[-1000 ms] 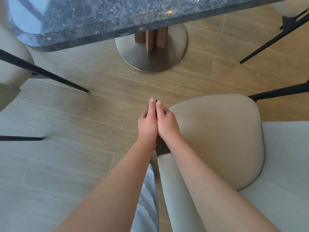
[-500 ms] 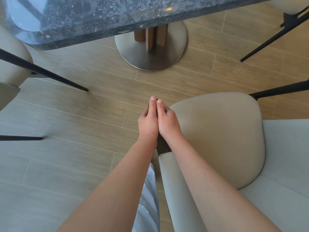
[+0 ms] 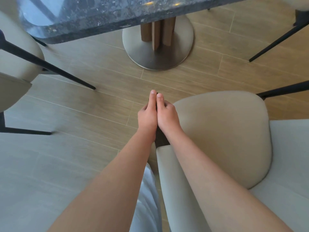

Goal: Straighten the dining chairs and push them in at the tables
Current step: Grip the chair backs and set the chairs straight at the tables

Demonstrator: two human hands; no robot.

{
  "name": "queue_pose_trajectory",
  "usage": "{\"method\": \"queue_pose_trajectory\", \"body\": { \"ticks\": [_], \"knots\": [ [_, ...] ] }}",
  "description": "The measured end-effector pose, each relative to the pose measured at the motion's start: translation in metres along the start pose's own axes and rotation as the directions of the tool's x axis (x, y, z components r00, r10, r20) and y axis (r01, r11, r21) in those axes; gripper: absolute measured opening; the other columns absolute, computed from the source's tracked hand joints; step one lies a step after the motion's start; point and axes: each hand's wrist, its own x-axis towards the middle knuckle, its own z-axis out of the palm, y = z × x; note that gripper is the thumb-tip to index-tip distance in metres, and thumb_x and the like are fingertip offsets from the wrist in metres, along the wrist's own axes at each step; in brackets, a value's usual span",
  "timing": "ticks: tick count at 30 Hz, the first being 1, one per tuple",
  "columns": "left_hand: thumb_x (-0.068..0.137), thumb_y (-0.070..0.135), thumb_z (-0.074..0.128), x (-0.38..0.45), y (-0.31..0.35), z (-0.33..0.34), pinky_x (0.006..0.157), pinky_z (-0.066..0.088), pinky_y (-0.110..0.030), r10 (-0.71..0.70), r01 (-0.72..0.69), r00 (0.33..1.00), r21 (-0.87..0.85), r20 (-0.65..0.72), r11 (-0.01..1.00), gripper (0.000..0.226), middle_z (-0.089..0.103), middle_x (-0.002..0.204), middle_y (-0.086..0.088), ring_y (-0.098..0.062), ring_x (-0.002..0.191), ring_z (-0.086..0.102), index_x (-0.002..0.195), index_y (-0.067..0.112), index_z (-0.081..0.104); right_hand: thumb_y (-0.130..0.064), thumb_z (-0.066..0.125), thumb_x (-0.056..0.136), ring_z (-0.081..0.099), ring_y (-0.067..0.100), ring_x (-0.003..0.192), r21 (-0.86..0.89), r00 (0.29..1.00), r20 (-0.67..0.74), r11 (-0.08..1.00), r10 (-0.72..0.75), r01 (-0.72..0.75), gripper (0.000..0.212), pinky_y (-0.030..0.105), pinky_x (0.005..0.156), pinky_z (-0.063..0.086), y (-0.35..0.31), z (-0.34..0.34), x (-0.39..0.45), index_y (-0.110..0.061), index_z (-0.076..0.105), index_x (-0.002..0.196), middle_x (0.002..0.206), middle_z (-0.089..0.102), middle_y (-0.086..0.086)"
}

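A beige padded dining chair [image 3: 222, 136] stands at the right, its seat short of the dark stone table [image 3: 103, 15]. A black frame bar [image 3: 161, 138] runs along the seat's left side. My left hand [image 3: 147, 117] and my right hand [image 3: 167, 116] grip this bar side by side. Both thumbs lie straight along its top and the fingers curl round it. The chair's pale backrest [image 3: 180, 198] is under my right forearm.
The table rests on a round metal base [image 3: 158, 54] with a wooden post. Another beige chair [image 3: 18, 52] with black legs stands at the left. Black chair legs [image 3: 277, 41] cross the upper right. Wood-look floor lies between the chair and the table base.
My two hands and the chair have shifted slightly forward, toward the table base. The grip on the bar is the same.
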Motion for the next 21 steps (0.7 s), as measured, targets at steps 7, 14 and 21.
{"method": "queue_pose_trajectory", "body": {
  "ticks": [7, 14, 21],
  "knots": [
    [0.088, 0.067, 0.059, 0.008, 0.000, 0.001, 0.053, 0.051, -0.018, 0.023, -0.023, 1.000, 0.009, 0.011, 1.000, 0.053, 0.075, 0.074, 0.006, -0.006, 0.069, 0.071, 0.086, 0.017, 0.077, -0.061, 0.032, 0.100, 0.068, 0.021, 0.097, -0.010, 1.000, -0.012, 1.000, 0.010, -0.011, 0.058, 0.036, 0.088, 0.053, 0.000, -0.001, 0.002, -0.020, 0.073, 0.100, 0.098, 0.075, 0.001],
    [0.086, 0.067, 0.062, 0.008, 0.001, -0.003, 0.081, 0.060, -0.032, 0.000, 0.000, 0.999, 0.007, 0.033, 1.000, 0.052, 0.079, 0.085, 0.001, -0.015, 0.086, 0.075, 0.086, 0.018, 0.078, -0.058, 0.032, 0.102, 0.067, 0.022, 0.099, -0.033, 0.999, -0.022, 0.999, 0.036, -0.037, 0.057, 0.034, 0.088, 0.051, -0.005, -0.002, -0.005, -0.020, 0.073, 0.105, 0.103, 0.074, 0.002],
    [0.084, 0.069, 0.063, 0.010, 0.000, -0.008, 0.088, 0.060, -0.040, -0.015, 0.014, 0.999, 0.024, 0.045, 1.000, 0.053, 0.079, 0.083, 0.000, -0.017, 0.085, 0.076, 0.082, 0.019, 0.078, -0.058, 0.031, 0.103, 0.065, 0.023, 0.096, -0.066, 0.997, -0.036, 0.996, 0.065, -0.067, 0.050, 0.032, 0.082, 0.048, -0.010, -0.001, -0.008, -0.025, 0.068, 0.095, 0.093, 0.070, -0.001]
  ]
}}
